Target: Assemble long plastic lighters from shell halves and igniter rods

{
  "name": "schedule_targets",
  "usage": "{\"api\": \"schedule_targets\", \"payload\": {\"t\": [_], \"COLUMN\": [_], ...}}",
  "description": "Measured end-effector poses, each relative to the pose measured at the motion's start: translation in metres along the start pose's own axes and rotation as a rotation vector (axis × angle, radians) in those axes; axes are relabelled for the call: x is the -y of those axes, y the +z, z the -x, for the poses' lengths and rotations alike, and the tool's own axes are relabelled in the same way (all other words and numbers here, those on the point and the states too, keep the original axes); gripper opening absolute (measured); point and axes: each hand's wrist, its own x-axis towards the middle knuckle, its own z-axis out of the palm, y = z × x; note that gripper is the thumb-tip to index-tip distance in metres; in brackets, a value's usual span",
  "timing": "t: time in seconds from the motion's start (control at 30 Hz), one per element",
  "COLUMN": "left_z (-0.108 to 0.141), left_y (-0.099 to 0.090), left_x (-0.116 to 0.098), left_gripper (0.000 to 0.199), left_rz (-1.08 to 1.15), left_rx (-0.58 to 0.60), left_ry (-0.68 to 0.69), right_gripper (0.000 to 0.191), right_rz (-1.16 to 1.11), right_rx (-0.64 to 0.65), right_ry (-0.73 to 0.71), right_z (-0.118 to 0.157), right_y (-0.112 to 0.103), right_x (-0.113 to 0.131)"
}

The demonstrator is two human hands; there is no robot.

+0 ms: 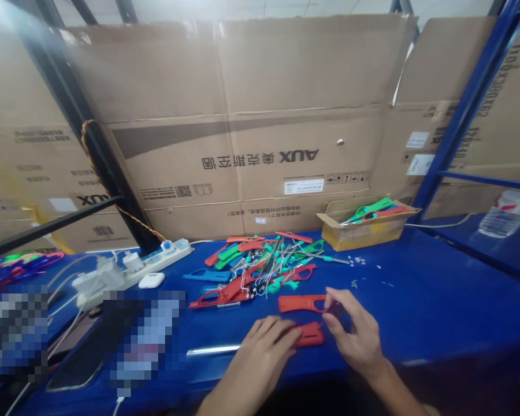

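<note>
My left hand (266,346) lies closed over a red gas lighter (311,334) on the blue table. The lighter's metal tube (214,349) sticks out to the left, and its middle is hidden under my fingers. Just beyond it lies an orange handle shell (299,303), its looped end pointing right. My right hand (355,332) is at that looped end, thumb and forefinger curved with a gap between them; whether they touch the shell is unclear. Farther back is a pile of lighter parts (264,266): red, green and blue shells, metal tubes, wires and teal pieces.
A small cardboard box (364,231) with finished-looking lighters stands at the back right. On the left are a power strip (134,271), a white earbud case (151,281) and phones (95,341) with cables. Cardboard sheets (251,133) wall the back; a plastic bottle (507,211) stands far right.
</note>
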Motion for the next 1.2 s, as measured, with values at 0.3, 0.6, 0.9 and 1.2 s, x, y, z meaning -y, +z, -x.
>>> {"api": "schedule_targets", "payload": {"t": [0.3,0.6,0.9,1.2], "left_z": [0.0,-0.001,0.001,0.0], "left_y": [-0.001,-0.003,-0.001,-0.005], "left_x": [0.0,-0.003,-0.001,-0.004], "left_gripper": [0.035,0.034,0.033,0.029], "left_rz": [-0.006,0.005,0.003,-0.008], "left_rx": [0.004,0.015,0.02,-0.017], "left_ry": [-0.008,-0.028,-0.013,-0.006], "right_gripper": [0.051,0.045,0.042,0.042], "right_rz": [0.093,0.027,-0.012,0.034], "right_rx": [-0.113,-0.002,-0.025,-0.046], "right_ry": [0.023,0.005,0.111,0.003], "right_z": [0.004,-0.003,0.002,0.002], "right_y": [0.006,0.002,0.004,-0.002], "right_x": [-0.004,0.001,-0.001,-0.001]}}
